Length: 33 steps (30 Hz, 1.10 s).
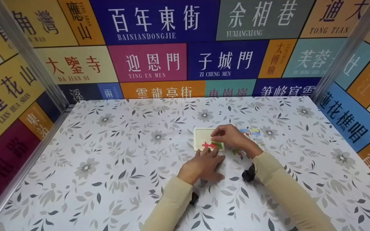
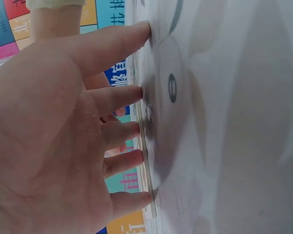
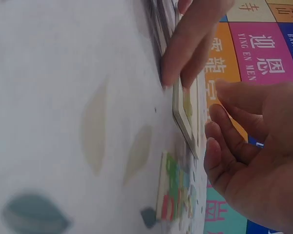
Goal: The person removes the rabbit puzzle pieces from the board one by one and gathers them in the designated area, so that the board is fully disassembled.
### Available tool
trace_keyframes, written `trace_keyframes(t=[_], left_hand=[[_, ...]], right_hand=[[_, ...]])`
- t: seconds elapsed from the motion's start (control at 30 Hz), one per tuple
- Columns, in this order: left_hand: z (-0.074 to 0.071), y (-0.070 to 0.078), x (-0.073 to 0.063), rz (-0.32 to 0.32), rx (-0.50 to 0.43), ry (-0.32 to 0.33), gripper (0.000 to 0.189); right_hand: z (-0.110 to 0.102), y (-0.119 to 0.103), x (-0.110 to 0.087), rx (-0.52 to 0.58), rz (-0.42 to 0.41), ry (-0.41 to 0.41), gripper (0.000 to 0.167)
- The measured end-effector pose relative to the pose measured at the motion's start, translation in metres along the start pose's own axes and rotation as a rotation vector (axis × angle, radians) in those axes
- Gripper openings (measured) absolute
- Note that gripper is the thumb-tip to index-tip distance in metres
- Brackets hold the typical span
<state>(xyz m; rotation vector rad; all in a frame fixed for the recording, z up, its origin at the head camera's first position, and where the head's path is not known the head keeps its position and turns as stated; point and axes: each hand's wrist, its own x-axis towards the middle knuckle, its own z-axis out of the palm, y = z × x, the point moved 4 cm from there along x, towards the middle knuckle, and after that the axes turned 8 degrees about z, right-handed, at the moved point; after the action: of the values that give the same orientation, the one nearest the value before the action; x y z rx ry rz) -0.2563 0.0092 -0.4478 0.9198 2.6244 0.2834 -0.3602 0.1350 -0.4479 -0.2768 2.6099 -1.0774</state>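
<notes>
A small cream puzzle tray [image 1: 199, 134] lies on the table, with red and green puzzle pieces [image 1: 216, 145] in its near part. My left hand [image 1: 202, 165] rests at the tray's near edge with its fingers spread. In the left wrist view, the fingertips [image 2: 132, 158] touch that edge. Above the tray's right side hovers my right hand [image 1: 231, 138], its fingers loosely bent. The right wrist view shows nothing between the thumb and fingers of this right hand [image 3: 263, 141]. To the right of the tray lie loose colourful puzzle pieces [image 3: 172, 187], partly hidden by the right hand in the head view.
A white tablecloth [image 1: 114, 160] with grey leaves and flowers covers the table. Walls of coloured sign panels [image 1: 146, 61] stand behind and at both sides. Clear corner posts [image 1: 342, 48] rise at the back corners. Black devices [image 1: 248, 175] sit under both wrists.
</notes>
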Motion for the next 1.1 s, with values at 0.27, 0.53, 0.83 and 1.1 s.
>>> trace_keyframes(t=[0.27,0.53,0.83,1.1], left_hand=[[0.0024,0.0007,-0.0019,-0.005,-0.02,0.022,0.07],[0.0031,-0.0004,0.0022,-0.025,-0.012,0.0,0.074],[0.0026,0.0004,0.0016,-0.039,0.011,-0.015,0.076],[0.0016,-0.0002,0.0001,-0.04,-0.004,-0.015,0.078]], right_hand=[[0.0128,-0.0044,0.0063,-0.078,-0.002,-0.071,0.018],[0.0102,-0.0024,0.0036,-0.131,0.002,-0.047,0.011],[0.0118,-0.0029,0.0034,-0.13,-0.002,-0.052,0.012],[0.0079,-0.0094,0.0005,-0.011,-0.022,-0.105,0.008]])
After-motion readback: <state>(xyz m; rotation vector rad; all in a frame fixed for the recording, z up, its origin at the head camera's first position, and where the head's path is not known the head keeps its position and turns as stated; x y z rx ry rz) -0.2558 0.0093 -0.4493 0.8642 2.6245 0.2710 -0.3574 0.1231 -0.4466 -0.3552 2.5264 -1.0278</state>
